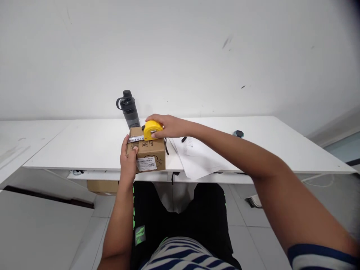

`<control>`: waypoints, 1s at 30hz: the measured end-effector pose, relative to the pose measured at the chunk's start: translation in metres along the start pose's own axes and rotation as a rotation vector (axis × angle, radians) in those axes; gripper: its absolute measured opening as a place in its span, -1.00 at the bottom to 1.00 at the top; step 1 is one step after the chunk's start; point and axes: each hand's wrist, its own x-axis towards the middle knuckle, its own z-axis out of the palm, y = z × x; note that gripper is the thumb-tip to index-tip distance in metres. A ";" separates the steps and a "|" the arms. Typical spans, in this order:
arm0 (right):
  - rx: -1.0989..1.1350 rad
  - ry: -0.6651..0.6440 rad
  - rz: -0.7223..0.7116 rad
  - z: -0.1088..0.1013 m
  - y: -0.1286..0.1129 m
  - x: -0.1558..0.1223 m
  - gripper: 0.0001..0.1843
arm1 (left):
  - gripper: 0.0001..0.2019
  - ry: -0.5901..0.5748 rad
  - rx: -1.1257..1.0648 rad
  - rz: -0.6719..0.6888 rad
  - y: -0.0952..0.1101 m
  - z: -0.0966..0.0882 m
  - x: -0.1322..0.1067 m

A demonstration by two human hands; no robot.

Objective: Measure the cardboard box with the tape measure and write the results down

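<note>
A small brown cardboard box with a white label on its near side sits at the front edge of the white table. My left hand grips the box's left side, thumb on the top near the blade's end. In my right hand is a yellow tape measure, its case over the right part of the box top. The silver blade is drawn out leftward across the top, numbers facing up. Whether my left fingers touch the blade's tip, I cannot tell.
A dark water bottle stands behind the box. Printed paper lies to the right, with a small black object on it. Farther right is a small teal-and-black item. Another cardboard box is below the tabletop.
</note>
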 end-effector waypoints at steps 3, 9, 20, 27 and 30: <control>0.034 -0.013 -0.081 0.018 -0.005 0.025 -0.36 | -0.38 0.044 -0.010 0.001 -0.003 0.009 -0.005; -0.106 0.067 -0.180 0.046 -0.010 0.039 -0.39 | -0.30 0.229 -0.006 0.069 -0.009 0.033 -0.011; -0.244 0.517 0.008 0.031 0.051 -0.057 -0.35 | -0.32 0.349 0.208 0.292 -0.016 0.075 0.030; 0.074 0.736 0.260 0.048 0.114 -0.092 -0.17 | -0.21 -0.266 0.005 0.391 -0.006 0.151 0.006; 0.183 0.664 0.211 0.046 0.133 -0.093 -0.25 | -0.32 -0.300 -0.097 0.103 -0.011 0.193 0.015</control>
